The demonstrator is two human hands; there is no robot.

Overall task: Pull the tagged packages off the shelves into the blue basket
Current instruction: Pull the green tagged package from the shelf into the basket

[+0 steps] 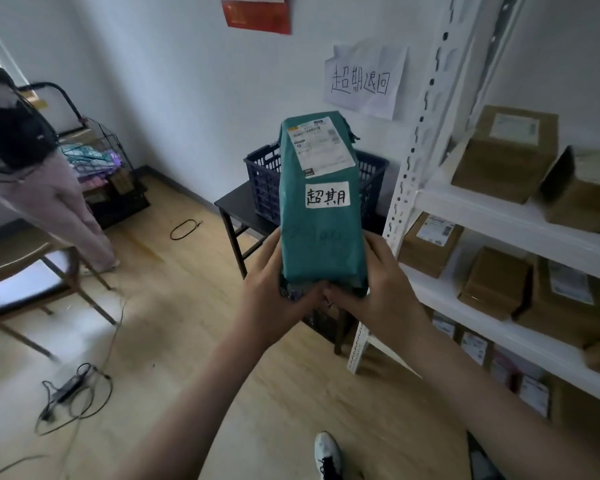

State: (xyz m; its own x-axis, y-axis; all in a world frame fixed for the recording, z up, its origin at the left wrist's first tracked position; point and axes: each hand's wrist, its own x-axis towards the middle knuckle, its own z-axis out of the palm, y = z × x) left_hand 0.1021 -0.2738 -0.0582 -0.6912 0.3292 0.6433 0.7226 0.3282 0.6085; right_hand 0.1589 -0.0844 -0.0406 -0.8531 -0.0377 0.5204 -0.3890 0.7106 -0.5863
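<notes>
Nearest to us, our left hand (274, 289) and our right hand (378, 289) each have a grip on the bottom end of the green package (321, 209), thumbs meeting under it. We hold the package upright in the air, and its white handwritten tag (327, 196) faces us. Behind the package the blue basket (262, 181) stands on a dark bench (236, 206). To the right are the white shelves (499, 216) with brown boxes (506, 150).
</notes>
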